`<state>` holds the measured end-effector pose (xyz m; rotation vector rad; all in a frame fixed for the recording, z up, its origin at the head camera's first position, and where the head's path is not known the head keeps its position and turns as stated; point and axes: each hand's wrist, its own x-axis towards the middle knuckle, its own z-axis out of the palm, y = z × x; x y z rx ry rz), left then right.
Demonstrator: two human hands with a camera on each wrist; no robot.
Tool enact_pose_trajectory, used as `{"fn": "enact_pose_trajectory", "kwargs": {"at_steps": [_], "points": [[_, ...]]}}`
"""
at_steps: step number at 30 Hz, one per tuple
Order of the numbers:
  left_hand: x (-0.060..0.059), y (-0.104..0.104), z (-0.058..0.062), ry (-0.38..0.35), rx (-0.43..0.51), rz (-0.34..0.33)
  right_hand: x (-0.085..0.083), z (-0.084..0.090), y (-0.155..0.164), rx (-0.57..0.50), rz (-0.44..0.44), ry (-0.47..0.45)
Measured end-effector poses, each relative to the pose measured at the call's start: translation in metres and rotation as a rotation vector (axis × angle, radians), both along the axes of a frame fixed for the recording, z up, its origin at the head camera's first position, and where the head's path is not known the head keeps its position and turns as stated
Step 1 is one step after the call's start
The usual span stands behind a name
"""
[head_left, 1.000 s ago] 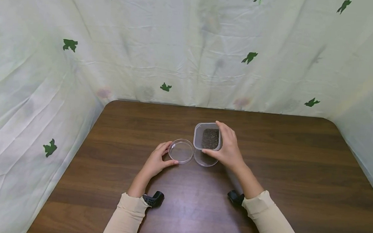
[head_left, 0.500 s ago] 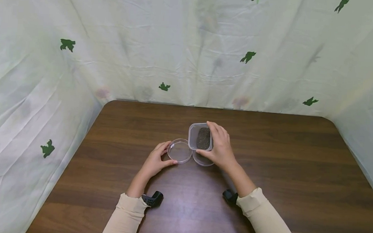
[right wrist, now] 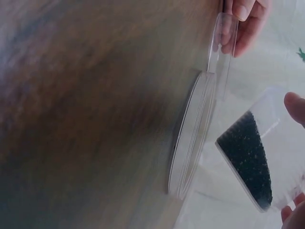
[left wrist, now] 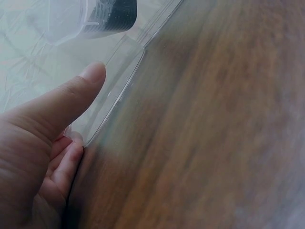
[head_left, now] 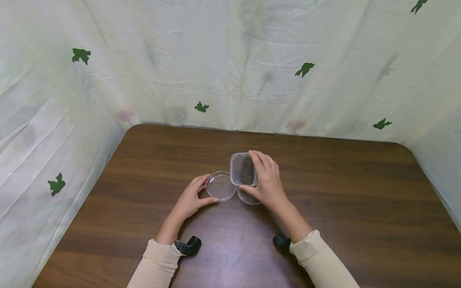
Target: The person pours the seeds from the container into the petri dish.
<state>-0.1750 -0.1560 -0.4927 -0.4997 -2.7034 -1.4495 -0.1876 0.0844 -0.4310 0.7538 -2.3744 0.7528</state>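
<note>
My left hand (head_left: 190, 201) curls its thumb and fingers round the near left rim of a clear round dish (head_left: 221, 185), pinching its edge where it sits on the brown wooden table (head_left: 352, 222). In the left wrist view my thumb (left wrist: 62, 102) lies along the dish wall (left wrist: 114, 95), with my other fingers tucked under the rim at the tabletop.

My right hand (head_left: 267, 181) grips a clear square plastic container (head_left: 244, 169) between thumb and fingers, lifted off the table and tilted toward nine o'clock, its open mouth leaning over the right edge of the dish. A heap of dark granules (head_left: 247, 170) lies inside the container; in the right wrist view the granules (right wrist: 245, 157) have slid down against its lower wall.

Below the container, at three o'clock from the dish and just beside it, a second clear round piece (head_left: 248, 197) lies flat on the table, partly hidden by my right hand; in the right wrist view it shows as a shallow round lid or dish (right wrist: 190, 143).

Both my sleeves are cream, each with a small black device at the wrist (head_left: 189, 245). A pale cloth with green leaf prints (head_left: 201, 107) hangs behind the table from nine round to three o'clock.
</note>
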Motion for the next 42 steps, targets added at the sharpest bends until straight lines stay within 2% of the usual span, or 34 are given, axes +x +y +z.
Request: {"fn": "enact_pose_trajectory", "kwargs": {"at_steps": [17, 42], "points": [[0.0, -0.001, 0.002, 0.003, -0.007, 0.006, -0.003, 0.002, -0.005, 0.1, 0.009, 0.062], [0.001, 0.0, 0.001, 0.017, 0.011, -0.013, -0.004, 0.003, -0.012, 0.169, 0.022, 0.137]]}}
